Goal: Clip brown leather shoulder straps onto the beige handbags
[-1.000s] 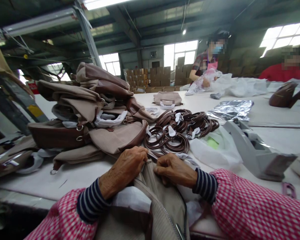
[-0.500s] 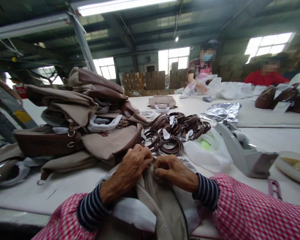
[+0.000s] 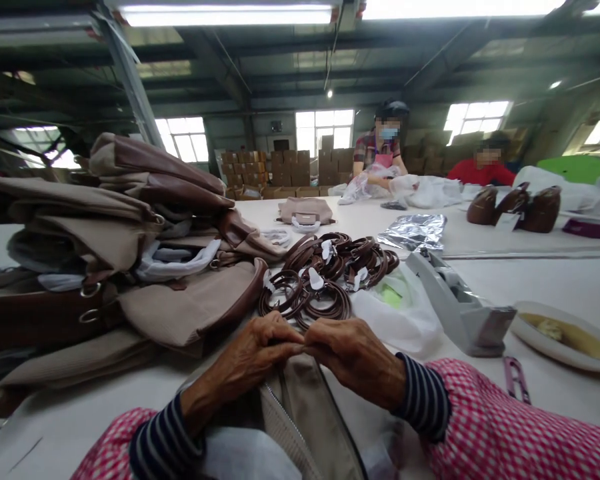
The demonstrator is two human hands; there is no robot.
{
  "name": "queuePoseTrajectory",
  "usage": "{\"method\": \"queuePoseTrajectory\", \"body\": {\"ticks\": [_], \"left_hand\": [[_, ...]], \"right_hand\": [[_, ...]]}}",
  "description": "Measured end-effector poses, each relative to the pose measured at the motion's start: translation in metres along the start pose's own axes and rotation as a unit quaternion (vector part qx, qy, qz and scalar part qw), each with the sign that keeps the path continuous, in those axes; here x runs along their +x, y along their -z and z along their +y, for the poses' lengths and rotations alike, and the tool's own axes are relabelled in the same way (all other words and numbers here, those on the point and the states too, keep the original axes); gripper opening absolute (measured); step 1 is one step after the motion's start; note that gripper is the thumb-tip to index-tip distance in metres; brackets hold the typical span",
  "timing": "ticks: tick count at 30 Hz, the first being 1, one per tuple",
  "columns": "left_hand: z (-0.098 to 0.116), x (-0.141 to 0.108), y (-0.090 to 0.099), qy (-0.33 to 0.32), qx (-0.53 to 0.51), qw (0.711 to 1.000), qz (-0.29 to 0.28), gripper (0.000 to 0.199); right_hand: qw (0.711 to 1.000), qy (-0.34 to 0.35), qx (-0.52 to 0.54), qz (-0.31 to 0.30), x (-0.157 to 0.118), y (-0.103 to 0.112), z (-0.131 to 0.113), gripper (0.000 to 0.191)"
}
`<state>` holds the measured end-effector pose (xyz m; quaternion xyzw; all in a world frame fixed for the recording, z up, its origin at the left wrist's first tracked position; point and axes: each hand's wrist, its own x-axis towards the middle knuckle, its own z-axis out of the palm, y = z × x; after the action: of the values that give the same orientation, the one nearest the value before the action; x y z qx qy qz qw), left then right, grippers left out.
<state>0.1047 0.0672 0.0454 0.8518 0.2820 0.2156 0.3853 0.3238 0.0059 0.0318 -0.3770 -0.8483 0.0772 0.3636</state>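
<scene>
The person's left hand and right hand are close together in front of the person, and the fingers are curled shut. The fingertips of both hands meet at the top end of a tan bag, right by its zip. The hands look closed on that end of the bag, but the fingers hide just what they pinch. The tan bag lies on a white table, partly in the person's lap side, close to the table edge. Each wrist has a striped cuff, and the right arm has a pink checked sleeve. Just past the hands sits a pile of brown handle rings with white tags. To the left is a big stack of tan and brown bags. To the right are a white plastic bag, a gray plastic tool, and a white dish with food in it. Farther off, a silver foil bag lies on the table. A co-worker in a plaid shirt holds clear plastic across the table, and another person in red sits nearby, with stacked cardboard boxes behind them
</scene>
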Motion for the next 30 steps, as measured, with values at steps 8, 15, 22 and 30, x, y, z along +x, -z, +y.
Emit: {"method": "queuePoseTrajectory", "body": {"ticks": [8, 15, 22, 30], "left_hand": [[-0.002, 0.008, 0.002, 0.008, -0.001, 0.999, -0.041, 0.021], [-0.003, 0.005, -0.006, 0.029, 0.127, 0.991, -0.036, 0.015], [-0.011, -0.001, 0.002, -0.002, 0.005, 1.000, -0.026, 0.016], [-0.019, -0.004, 0.002, -0.023, -0.024, 0.999, -0.012, 0.015]], "right_hand": [[0.999, 0.001, 0.031, -0.037, 0.011, 0.010, 0.008, 0.016], [0.990, -0.138, -0.021, 0.012, 0.032, 0.060, 0.058, 0.017], [0.927, -0.241, -0.288, -0.013, 0.100, 0.104, 0.140, 0.020], [0.881, -0.293, -0.323, -0.184, 0.158, 0.078, 0.169, 0.028]]}}
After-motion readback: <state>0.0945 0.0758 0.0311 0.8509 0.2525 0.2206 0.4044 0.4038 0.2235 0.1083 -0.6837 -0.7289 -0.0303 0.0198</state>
